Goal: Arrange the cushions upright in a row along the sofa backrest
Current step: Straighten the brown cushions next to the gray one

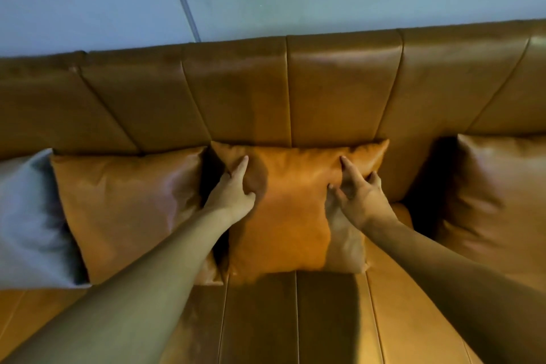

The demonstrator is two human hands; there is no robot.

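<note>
Cushion (292, 216) upright against backrest (339, 91), both hands flat on it.

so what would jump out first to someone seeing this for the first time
Two bare forearms reach in from the bottom, with the left hand and right hand pressed open on the orange leather cushion standing mid-frame against the tan leather sofa backrest. Next comes the row itself: a brown leather cushion to its left, a pale grey cushion at the far left edge, and another brown leather cushion on the right, apart from the middle one.
</note>
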